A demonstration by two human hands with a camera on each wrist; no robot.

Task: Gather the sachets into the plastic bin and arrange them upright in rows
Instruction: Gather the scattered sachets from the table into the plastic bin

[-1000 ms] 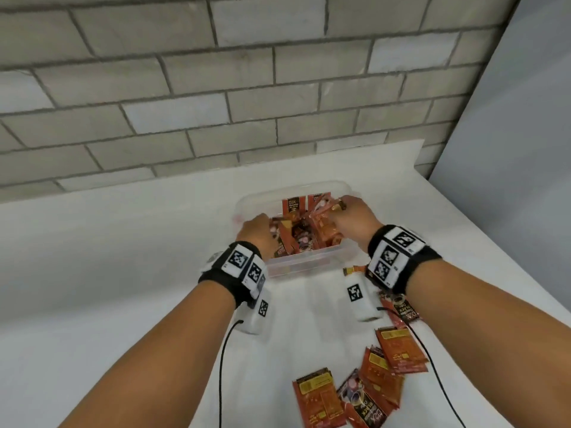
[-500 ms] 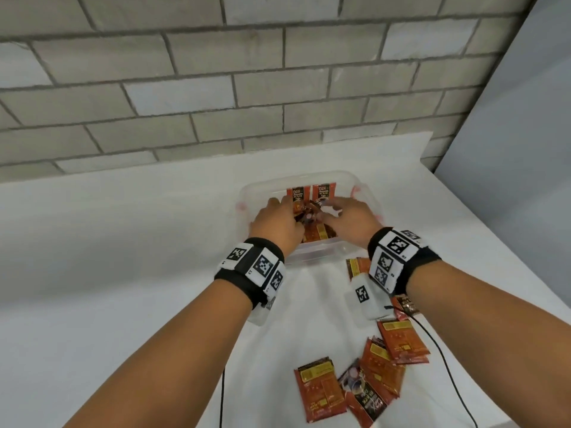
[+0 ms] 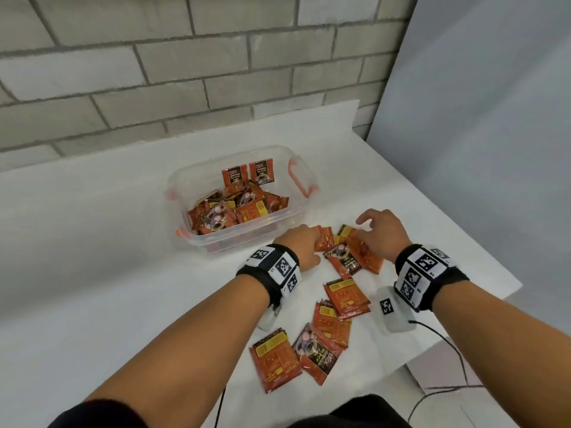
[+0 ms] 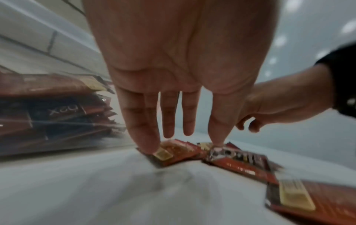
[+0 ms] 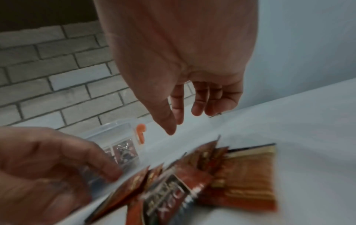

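Note:
A clear plastic bin [image 3: 182,242] with orange latches stands on the white table. It holds a loose heap of red-orange sachets [image 3: 234,211], and two sachets [image 3: 248,177] stand upright against its far wall. In front of the bin lies a small pile of sachets [image 3: 349,257]. My left hand [image 3: 309,242] reaches to the pile's left edge, and its straight fingertips [image 4: 148,144] touch a sachet [image 4: 171,153]. My right hand [image 3: 370,227] hovers over the pile's right side with loosely curled fingers [image 5: 167,121], holding nothing.
More sachets lie flat on the table nearer to me [image 3: 346,296], [image 3: 275,356], [image 3: 318,350]. A brick wall [image 3: 185,72] runs behind the table. The table's right edge [image 3: 482,257] lies close to my right wrist, beside a grey panel. Cables hang at the lower right.
Both hands have left the bin and come back and rightward to the loose sachets on the table. The heap they handled stays in the bin.

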